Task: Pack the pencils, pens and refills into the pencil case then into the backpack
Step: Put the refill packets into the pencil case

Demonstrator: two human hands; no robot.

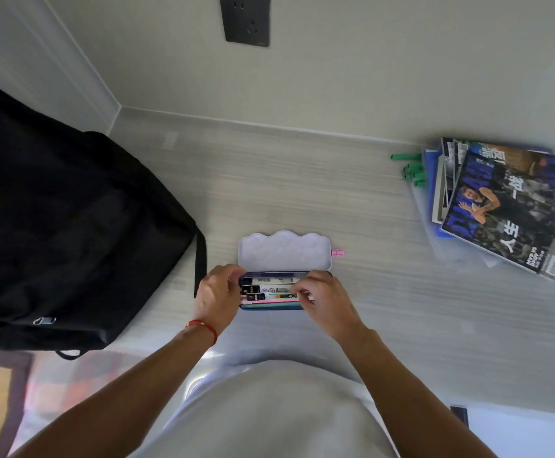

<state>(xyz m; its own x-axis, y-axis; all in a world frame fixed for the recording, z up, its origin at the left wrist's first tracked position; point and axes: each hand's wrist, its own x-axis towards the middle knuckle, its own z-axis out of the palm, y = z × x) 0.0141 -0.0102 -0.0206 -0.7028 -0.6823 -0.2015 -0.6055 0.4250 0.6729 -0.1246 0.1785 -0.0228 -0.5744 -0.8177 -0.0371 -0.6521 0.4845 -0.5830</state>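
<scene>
Both hands (218,294) (324,297) curl, fingertips inside the open pencil case (284,256).

Both forearms are bare, no sleeves reaching them. The left hand (218,297) has a thin red cord (203,327) at its wrist (the right hand (324,300) wears nothing). A pale grey top (269,414) covers the torso.

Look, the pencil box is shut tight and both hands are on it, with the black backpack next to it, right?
Not quite. The pencil box is open: its pale lid is flipped back and you can see packets inside. The rest holds: the left hand and right hand are both at the box, and the black backpack sits beside it. The head view shows this.
</scene>
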